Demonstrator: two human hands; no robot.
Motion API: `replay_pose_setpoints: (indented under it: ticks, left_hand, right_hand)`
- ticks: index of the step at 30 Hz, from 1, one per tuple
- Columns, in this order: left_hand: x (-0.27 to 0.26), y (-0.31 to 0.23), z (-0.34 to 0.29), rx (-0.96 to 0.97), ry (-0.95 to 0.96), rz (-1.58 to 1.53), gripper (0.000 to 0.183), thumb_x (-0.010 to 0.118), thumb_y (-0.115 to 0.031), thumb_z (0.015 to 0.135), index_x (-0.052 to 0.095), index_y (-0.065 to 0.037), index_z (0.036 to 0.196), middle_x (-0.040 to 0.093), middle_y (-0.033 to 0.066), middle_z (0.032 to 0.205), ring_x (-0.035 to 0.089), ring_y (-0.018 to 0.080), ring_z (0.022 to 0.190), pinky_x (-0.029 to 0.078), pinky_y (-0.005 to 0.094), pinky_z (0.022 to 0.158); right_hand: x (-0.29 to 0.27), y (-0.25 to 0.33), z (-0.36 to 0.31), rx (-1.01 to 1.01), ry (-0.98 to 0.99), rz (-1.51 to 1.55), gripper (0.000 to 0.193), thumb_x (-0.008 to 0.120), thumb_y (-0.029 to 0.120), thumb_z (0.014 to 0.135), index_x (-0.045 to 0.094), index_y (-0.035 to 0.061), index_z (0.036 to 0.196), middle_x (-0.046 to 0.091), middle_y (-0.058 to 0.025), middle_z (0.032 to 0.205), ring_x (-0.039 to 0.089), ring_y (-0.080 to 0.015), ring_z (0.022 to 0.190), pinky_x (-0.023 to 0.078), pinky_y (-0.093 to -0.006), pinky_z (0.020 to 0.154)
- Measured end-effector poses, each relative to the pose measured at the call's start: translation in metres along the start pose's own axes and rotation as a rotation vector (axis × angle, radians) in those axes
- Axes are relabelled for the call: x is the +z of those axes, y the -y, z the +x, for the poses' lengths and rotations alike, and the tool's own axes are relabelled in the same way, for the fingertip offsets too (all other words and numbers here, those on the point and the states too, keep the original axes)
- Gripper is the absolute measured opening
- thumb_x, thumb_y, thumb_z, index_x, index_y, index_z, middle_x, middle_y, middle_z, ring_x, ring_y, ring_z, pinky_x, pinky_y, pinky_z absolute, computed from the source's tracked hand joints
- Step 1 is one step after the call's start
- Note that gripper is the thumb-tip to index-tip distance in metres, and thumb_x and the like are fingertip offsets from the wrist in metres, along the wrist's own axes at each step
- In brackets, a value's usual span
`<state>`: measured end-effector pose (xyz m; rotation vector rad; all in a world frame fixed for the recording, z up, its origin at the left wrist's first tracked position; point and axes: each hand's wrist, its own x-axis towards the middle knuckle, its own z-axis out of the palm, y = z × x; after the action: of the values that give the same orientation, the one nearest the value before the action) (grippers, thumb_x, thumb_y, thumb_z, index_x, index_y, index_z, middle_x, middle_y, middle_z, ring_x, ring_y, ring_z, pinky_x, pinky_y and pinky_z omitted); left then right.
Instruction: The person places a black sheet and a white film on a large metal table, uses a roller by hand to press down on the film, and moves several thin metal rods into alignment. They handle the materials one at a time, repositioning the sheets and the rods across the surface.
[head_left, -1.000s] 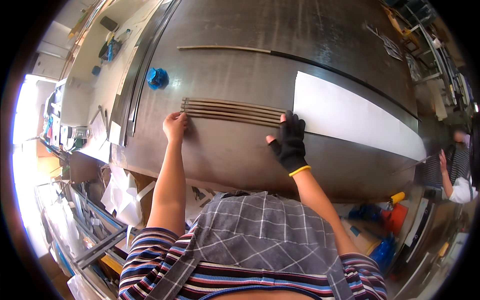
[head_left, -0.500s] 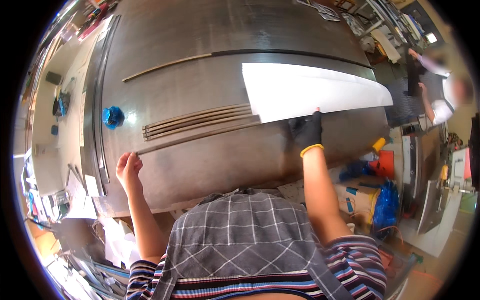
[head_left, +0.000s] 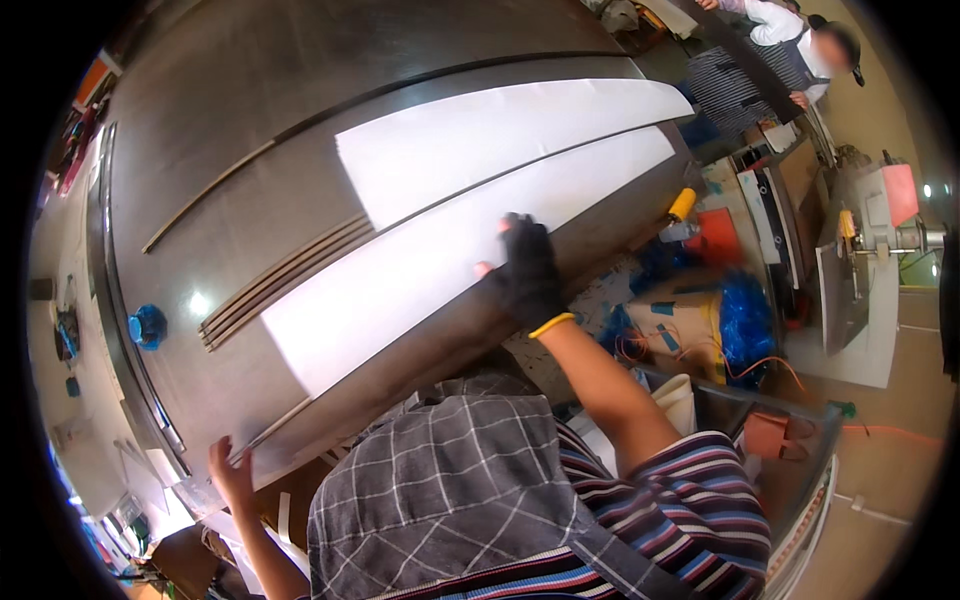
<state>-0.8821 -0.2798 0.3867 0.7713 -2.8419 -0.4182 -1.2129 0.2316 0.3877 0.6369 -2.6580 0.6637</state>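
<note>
My right hand, in a black glove with bare fingertips and a yellow cuff, lies open on the front white sheet, near its front edge. This long sheet slants across the dark table and lies over most of a thin strip, whose left end sticks out. At that end is my bare left hand, its thumb and finger apart around the strip's tip. Behind the front sheet lies another white sheet, a narrow dark line between them. Several thin brown strips lie side by side left of it.
A long dark strip crosses the metal table farther back. A blue wrapped object sits at the left. Beyond the right edge are a yellow roll, a red container and a cardboard box. Another person holds a dark panel.
A front white sheet now lies over the strip, before the back sheet. My left hand's pinch on the strip has loosened. My right hand has moved onto the front sheet. The view has turned.
</note>
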Motion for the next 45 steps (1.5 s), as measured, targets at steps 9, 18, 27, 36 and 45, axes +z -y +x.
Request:
replay_pose_setpoints:
  ticks: [9, 18, 27, 36, 45]
  left_hand:
    - [0.054, 0.092, -0.014, 0.124, 0.327, 0.158, 0.029, 0.08, -0.018, 0.069, 0.059, -0.005, 0.083, 0.059, 0.01, 0.086, 0.058, 0.0332, 0.087, 0.046, 0.0446, 0.074]
    - [0.024, 0.046, 0.007, 0.093, 0.475, 0.443, 0.027, 0.076, -0.025, 0.075, 0.064, -0.004, 0.088, 0.062, 0.0144, 0.089, 0.061, 0.0367, 0.086, 0.048, 0.0464, 0.075]
    - [0.038, 0.015, 0.03, 0.054, 0.349, 0.197, 0.029, 0.075, -0.032, 0.076, 0.061, -0.008, 0.08, 0.059, 0.0087, 0.086, 0.058, 0.03, 0.088, 0.048, 0.0411, 0.075]
    - [0.064, -0.067, 0.016, 0.05, -0.037, -0.122, 0.034, 0.082, -0.027, 0.065, 0.056, -0.008, 0.076, 0.055, 0.0062, 0.082, 0.052, 0.0306, 0.085, 0.042, 0.0415, 0.079]
    - [0.069, -0.022, 0.008, 0.038, -0.145, -0.192, 0.036, 0.083, -0.028, 0.064, 0.057, -0.008, 0.079, 0.054, 0.0057, 0.085, 0.052, 0.029, 0.09, 0.041, 0.0406, 0.084]
  right_hand:
    - [-0.002, -0.152, 0.023, 0.144, 0.105, -0.314, 0.076, 0.065, 0.042, 0.085, 0.037, -0.0039, 0.138, 0.029, -0.0258, 0.151, 0.023, -0.0428, 0.141, 0.011, -0.0568, 0.117]
    - [-0.062, -0.352, 0.089, 0.558, 0.182, -0.453, 0.079, 0.048, 0.056, 0.092, 0.034, -0.0046, 0.142, 0.034, -0.0264, 0.148, 0.027, -0.0406, 0.14, 0.016, -0.0544, 0.115]
    - [0.064, -0.022, -0.008, -0.235, 0.375, -0.278, 0.087, 0.066, 0.045, 0.081, 0.03, -0.0049, 0.143, 0.029, -0.0279, 0.15, 0.026, -0.0437, 0.14, 0.013, -0.0584, 0.116]
    - [0.113, 0.25, -0.051, -0.608, 0.591, 0.318, 0.091, 0.067, 0.051, 0.078, 0.035, -0.0082, 0.14, 0.029, -0.0283, 0.15, 0.022, -0.0411, 0.142, 0.013, -0.0544, 0.117]
    - [0.135, 0.294, -0.018, -0.357, 0.615, 0.321, 0.02, 0.07, 0.022, 0.076, 0.065, 0.0097, 0.09, 0.061, -0.0129, 0.092, 0.059, -0.0325, 0.09, 0.05, -0.0426, 0.078]
